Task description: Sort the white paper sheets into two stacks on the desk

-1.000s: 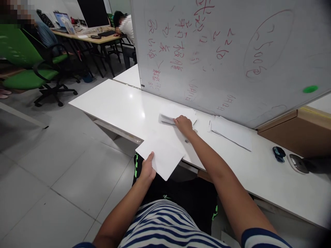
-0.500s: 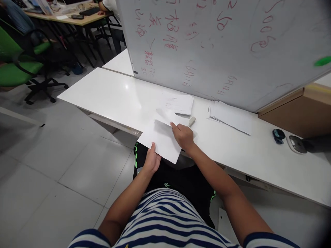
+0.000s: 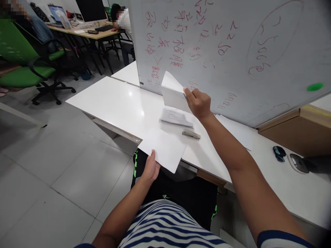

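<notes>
My left hand (image 3: pixel 152 166) grips the near edge of some blank white paper (image 3: pixel 165 148), thumb on top, at the front edge of the white table (image 3: pixel 111 103). Raised in front of the whiteboard, my right hand (image 3: pixel 198 102) pinches the edge of a separate white sheet (image 3: pixel 172 89), which hangs bent. Below that sheet lies a stack of printed papers (image 3: pixel 176 117) on the tabletop. A beige stapler (image 3: pixel 191 134) rests just nearer to me than the stack. Both hands are closed on their paper.
Behind the table stands a whiteboard (image 3: pixel 219 51) with red writing. More paper (image 3: pixel 235 131) lies partly behind my right forearm. To the right are a small dark object (image 3: pixel 279 153), a cardboard box (image 3: pixel 289 125) and a black-and-silver device (image 3: pixel 298 163). A person (image 3: pixel 124 20) sits at a far desk.
My right hand has lifted its sheet up and away from the paper in my left hand, toward the whiteboard. The stapler has come into full view. My left hand keeps its hold.
</notes>
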A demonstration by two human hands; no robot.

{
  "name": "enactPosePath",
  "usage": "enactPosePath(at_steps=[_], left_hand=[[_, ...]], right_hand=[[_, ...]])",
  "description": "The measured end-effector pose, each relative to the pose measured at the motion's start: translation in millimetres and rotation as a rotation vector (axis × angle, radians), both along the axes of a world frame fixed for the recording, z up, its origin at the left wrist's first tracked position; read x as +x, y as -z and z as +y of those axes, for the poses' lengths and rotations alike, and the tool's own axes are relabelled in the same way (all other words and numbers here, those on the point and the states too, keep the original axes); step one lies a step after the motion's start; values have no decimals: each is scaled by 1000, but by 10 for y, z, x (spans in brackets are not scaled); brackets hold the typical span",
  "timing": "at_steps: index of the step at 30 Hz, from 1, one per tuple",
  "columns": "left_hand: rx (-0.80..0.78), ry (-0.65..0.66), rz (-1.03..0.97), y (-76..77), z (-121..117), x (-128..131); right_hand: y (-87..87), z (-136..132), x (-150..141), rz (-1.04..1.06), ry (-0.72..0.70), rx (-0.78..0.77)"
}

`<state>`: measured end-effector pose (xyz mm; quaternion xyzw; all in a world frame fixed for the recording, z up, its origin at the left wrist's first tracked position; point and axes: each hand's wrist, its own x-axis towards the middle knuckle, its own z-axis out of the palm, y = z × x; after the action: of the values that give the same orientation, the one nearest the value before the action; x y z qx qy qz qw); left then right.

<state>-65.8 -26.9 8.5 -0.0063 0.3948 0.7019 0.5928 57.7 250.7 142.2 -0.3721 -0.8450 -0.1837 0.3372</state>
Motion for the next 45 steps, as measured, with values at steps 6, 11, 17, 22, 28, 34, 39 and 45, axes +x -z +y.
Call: enactPosePath(at_steps=[6,11,17,22,28,34,39,45], left_hand=[[-29,-68,-31,-10,4,-100],[-46,-38,-3,34,22,-123],[-28,-37,17,76,44,-85],[-32,-25,32,52,35,-83],[-16,-26,45,69,16,-83],[-18,-34,50,89,14,-62],[-24,-27,42,91,17,-58],[-14,6,36,4,15,-11]], right_hand=[[623,-69,-83,-296,2,-256],[913,-379,-69,-248,110,-569],[742,-284,153,-77,15,-707],[764,-148,463,53,128,-829],[748,-158,603,34,107,-1037],[767,-136,574,-166,109,-942],[855,-129,542,-246,153,-859],[901,-224,539,-298,109,-755]])
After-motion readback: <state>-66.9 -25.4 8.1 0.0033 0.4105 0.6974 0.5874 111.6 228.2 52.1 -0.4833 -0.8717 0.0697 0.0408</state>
